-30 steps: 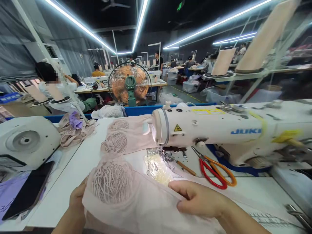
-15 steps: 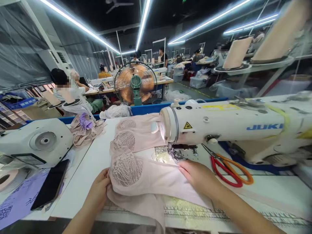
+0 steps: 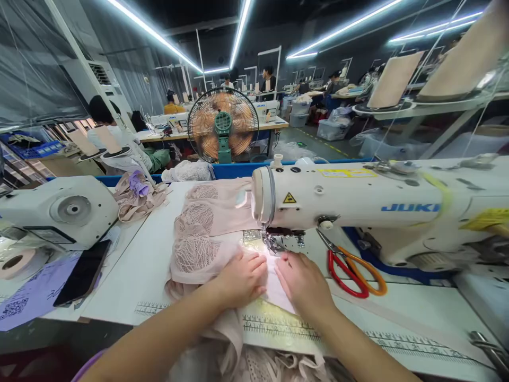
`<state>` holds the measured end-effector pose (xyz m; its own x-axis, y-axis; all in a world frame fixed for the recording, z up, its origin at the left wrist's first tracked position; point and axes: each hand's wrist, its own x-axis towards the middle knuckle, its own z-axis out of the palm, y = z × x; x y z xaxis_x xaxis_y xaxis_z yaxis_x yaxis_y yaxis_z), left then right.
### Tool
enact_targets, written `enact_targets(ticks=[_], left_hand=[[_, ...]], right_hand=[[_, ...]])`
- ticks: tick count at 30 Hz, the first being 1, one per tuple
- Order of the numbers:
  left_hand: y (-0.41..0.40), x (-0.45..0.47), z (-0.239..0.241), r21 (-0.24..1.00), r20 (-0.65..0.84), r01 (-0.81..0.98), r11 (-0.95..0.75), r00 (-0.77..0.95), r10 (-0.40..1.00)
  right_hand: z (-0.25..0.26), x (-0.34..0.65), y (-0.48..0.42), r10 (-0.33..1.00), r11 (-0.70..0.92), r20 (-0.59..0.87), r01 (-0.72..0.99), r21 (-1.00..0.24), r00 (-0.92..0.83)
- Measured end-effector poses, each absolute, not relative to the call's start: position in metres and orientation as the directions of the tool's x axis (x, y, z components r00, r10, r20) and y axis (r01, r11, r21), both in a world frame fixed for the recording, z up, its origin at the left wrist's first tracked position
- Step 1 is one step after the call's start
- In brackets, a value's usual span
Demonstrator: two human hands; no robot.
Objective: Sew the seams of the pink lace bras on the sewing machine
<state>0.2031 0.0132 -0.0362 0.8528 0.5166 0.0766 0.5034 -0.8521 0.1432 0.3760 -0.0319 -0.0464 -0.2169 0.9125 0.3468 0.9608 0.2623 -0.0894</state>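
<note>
A pale pink bra (image 3: 196, 253) with lace cups lies under the head of the white sewing machine (image 3: 350, 193), its near band at the needle and presser foot (image 3: 272, 244). My left hand (image 3: 244, 278) rests on that band, palm down, its fingers spread over the cloth left of the foot. Close to the foot on the right, my right hand (image 3: 300, 281) lies on the band with its fingers stretched toward the needle. Behind the near cup, more lace cups (image 3: 194, 215) of the same kind lie in a row. Cloth under my hands is partly hidden.
Orange and red-handled scissors (image 3: 353, 270) lie right of my right hand. A ruler strip (image 3: 278, 324) runs along the table's front edge. At left are a phone (image 3: 83, 273), a purple paper (image 3: 27, 297) and another machine (image 3: 67, 212). A fan (image 3: 222, 124) stands behind the table.
My left hand has let go of the cup's left edge and moved right onto the band. My right hand has shifted from pinching the band's edge to lying beside the foot.
</note>
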Motion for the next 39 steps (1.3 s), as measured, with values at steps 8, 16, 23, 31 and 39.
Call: enact_targets(ticks=[8, 16, 23, 31, 39], left_hand=[[0.016, 0.200, -0.028, -0.040, 0.046, 0.709, -0.704, 0.705, 0.707], [0.023, 0.223, -0.024, -0.120, 0.087, 0.750, -0.650, 0.660, 0.746], [0.027, 0.219, -0.029, -0.102, 0.073, 0.657, -0.747, 0.754, 0.653], [0.042, 0.231, -0.038, -0.106, 0.104, 0.694, -0.713, 0.720, 0.686], [0.044, 0.228, -0.038, -0.085, 0.111, 0.677, -0.731, 0.735, 0.669]], right_hand=[[-0.072, 0.379, -0.060, 0.785, 0.566, 0.418, 0.803, -0.185, -0.457], [-0.072, 0.386, -0.070, 0.673, 0.630, 0.488, 0.777, 0.015, -0.555], [-0.067, 0.388, -0.069, 0.641, 0.665, 0.440, 0.741, 0.091, -0.629], [-0.067, 0.388, -0.063, 0.721, 0.603, 0.375, 0.795, 0.074, -0.582], [-0.061, 0.381, -0.066, 0.808, 0.558, 0.236, 0.830, -0.011, -0.540]])
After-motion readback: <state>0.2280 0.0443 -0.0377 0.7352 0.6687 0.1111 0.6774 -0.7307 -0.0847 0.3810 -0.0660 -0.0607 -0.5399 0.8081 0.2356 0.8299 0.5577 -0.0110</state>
